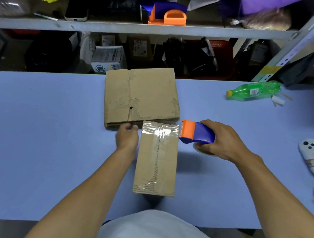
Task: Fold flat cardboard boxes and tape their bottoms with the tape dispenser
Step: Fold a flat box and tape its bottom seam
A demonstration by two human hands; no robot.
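No brand or print on the cardboard can be read; the bottle (pixel 253 90) lying at the far right of the desk (pixel 46 131) carries a small white label with a barcode, too small to read, and a sheet hanging on the rack post at top right bears handwriting that cannot be made out.

The folded box (pixel 157 159) stands on the desk in front of the person, its taped bottom facing up, with clear tape running along the centre seam and across the far edge. Just beyond it, touching its far end, lies the stack of flat boxes (pixel 141 95).

The right hand (pixel 216 141) reaches in from the right, its grip clamped around the blue body of the dispenser (pixel 197 133), whose orange head sits at the box's far right corner. The left hand (pixel 127 137) is at the box's far left corner, wrist straight, fingers curled; whether they pinch the box or the stack edge cannot be told.

A second orange and blue dispenser (pixel 168 14) sits on the shelf (pixel 125 28) beyond the desk.
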